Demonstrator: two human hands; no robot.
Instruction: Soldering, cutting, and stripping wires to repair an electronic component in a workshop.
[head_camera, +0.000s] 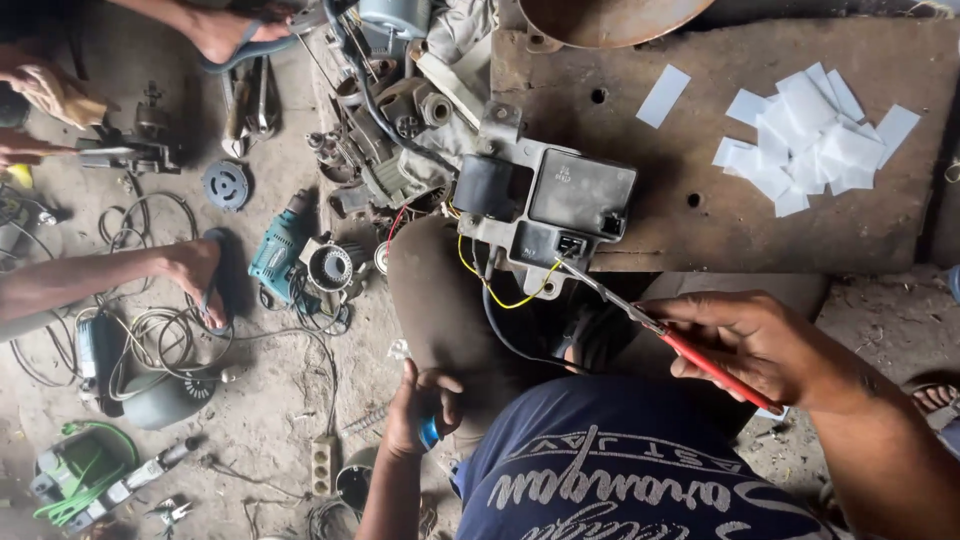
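Note:
My right hand (755, 345) grips red-handled long-nose pliers (640, 318), their metal tip poked into a small connector on a black and grey electrical module (545, 205) that rests on my knee and the edge of a rusty metal plate. My left hand (422, 408) is curled around a small blue object (429, 432) down by my knee. Yellow, red and black wires (497, 295) hang from the underside of the module.
White paper slips (810, 140) lie scattered on the rusty plate (880, 230). A teal power drill (280, 250), motor parts, spanners and coiled cables litter the dirt floor. Another person's sandalled feet (195, 270) are at the left and top left. A power strip (321, 465) lies below.

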